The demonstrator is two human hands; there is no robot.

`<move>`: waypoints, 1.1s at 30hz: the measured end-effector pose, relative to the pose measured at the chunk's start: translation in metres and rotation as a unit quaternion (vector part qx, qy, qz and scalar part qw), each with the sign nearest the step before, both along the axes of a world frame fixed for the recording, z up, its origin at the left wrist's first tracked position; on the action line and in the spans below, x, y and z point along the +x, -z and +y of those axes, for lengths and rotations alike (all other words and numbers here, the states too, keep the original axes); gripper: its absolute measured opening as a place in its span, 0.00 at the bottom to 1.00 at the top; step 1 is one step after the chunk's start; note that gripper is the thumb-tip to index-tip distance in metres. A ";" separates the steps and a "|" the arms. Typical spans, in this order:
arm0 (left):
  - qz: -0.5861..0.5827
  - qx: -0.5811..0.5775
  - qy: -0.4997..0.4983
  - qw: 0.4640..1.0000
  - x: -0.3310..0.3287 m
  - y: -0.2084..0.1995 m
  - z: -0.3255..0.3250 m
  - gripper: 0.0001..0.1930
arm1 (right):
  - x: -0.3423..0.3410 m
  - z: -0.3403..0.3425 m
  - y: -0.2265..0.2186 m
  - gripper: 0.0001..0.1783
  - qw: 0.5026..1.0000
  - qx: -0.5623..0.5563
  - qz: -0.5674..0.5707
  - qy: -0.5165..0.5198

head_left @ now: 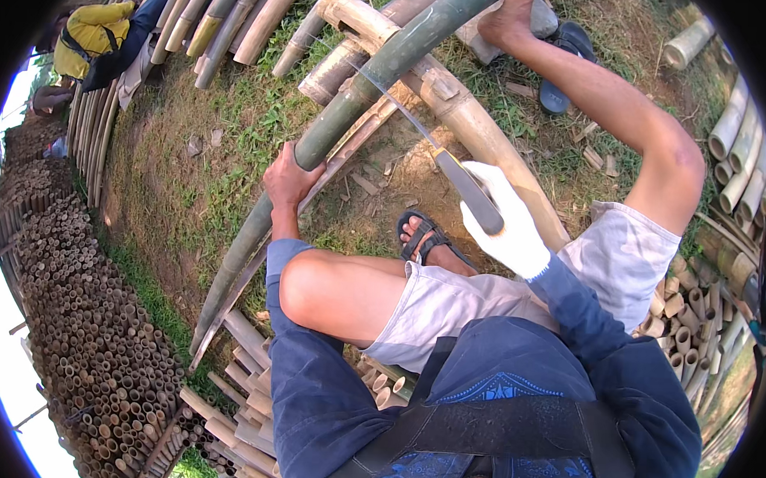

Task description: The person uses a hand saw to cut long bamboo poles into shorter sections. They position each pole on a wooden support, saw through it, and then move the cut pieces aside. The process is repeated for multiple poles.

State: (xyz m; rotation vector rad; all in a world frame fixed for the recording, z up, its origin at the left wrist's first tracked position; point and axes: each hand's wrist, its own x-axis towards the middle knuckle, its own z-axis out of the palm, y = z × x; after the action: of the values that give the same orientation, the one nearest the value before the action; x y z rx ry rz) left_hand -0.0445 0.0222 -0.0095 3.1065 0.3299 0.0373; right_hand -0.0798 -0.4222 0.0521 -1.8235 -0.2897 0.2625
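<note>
A long green bamboo pole (pixel 382 64) runs slantwise across the upper middle, lying over a thick pale bamboo beam (pixel 490 133). My bare left hand (pixel 291 179) is wrapped round the pole, below and left of the beam. In a white glove, my right hand (pixel 505 223) grips the grey and yellow handle of a hand saw (pixel 469 191). The narrow saw blade reaches up and left to the pole, its far part touching or crossing it; how deep it sits cannot be made out. My bare right foot (pixel 505 20) is against the pole's upper end.
A stone (pixel 540 19) and a pair of dark sandals (pixel 566 63) lie near my bare foot. My other foot wears a strapped sandal (pixel 426 237). Cut bamboo lies stacked at left (pixel 97 329) and right (pixel 746 152). A person in yellow (pixel 93 38) bends at upper left.
</note>
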 end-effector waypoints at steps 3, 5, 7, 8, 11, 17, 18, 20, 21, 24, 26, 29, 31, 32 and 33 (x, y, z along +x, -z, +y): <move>0.053 -0.018 -0.088 0.995 0.000 -0.026 -0.026 0.38 | -0.089 -0.074 -0.027 0.36 0.998 -0.070 -0.010 0.000; 0.066 -0.022 -0.100 0.993 0.007 -0.029 -0.028 0.38 | -0.091 -0.069 -0.032 0.37 0.998 -0.049 0.039 0.005; 0.009 -0.018 -0.043 0.999 0.007 -0.004 -0.019 0.39 | -0.010 -0.019 -0.025 0.31 1.000 -0.016 -0.010 -0.022; -0.015 -0.015 -0.015 1.000 0.001 0.002 -0.015 0.39 | 0.039 0.018 -0.014 0.29 0.999 0.029 -0.014 -0.007; 0.000 -0.016 0.007 1.000 0.029 -0.009 -0.021 0.38 | 0.126 0.079 0.013 0.31 0.994 0.029 -0.101 -0.014; 0.019 0.000 -0.006 1.000 0.006 -0.001 -0.005 0.39 | -0.020 -0.048 -0.023 0.34 0.999 -0.016 0.024 -0.035; 0.018 -0.007 -0.006 1.000 0.002 0.000 -0.007 0.39 | -0.059 -0.078 -0.020 0.35 0.998 -0.056 -0.021 -0.016; 0.006 -0.011 -0.027 1.000 -0.006 -0.007 -0.007 0.39 | -0.094 -0.105 -0.050 0.33 0.997 -0.074 0.009 -0.025; 0.005 -0.021 -0.012 1.000 0.004 -0.002 -0.013 0.39 | -0.094 -0.099 -0.048 0.33 0.997 -0.042 0.061 0.001; -0.010 0.005 -0.011 1.000 -0.003 -0.008 -0.003 0.40 | 0.000 -0.020 -0.020 0.33 0.999 -0.018 -0.035 -0.034; -0.014 -0.006 0.011 1.000 0.006 0.002 -0.014 0.40 | 0.093 0.060 0.017 0.30 0.997 -0.006 -0.066 -0.032; 0.012 -0.005 0.019 1.000 0.020 -0.005 -0.015 0.40 | 0.164 0.127 0.031 0.25 0.989 0.007 -0.144 0.010; 0.029 -0.007 -0.008 1.000 0.010 -0.008 -0.014 0.40 | 0.147 0.113 0.038 0.26 0.994 -0.012 -0.101 -0.028; 0.035 -0.008 -0.011 0.999 0.012 -0.004 -0.007 0.40 | 0.112 0.086 0.030 0.29 0.995 0.015 -0.088 -0.034; 0.001 -0.001 0.014 1.000 0.007 -0.002 -0.002 0.40 | 0.071 0.053 0.015 0.31 0.994 -0.006 -0.105 -0.020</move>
State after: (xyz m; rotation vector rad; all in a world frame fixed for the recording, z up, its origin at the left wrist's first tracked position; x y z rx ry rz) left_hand -0.0377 0.0207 -0.0077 3.1092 0.2873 0.0326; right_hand -0.0089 -0.3695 0.0369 -1.8606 -0.4724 0.1006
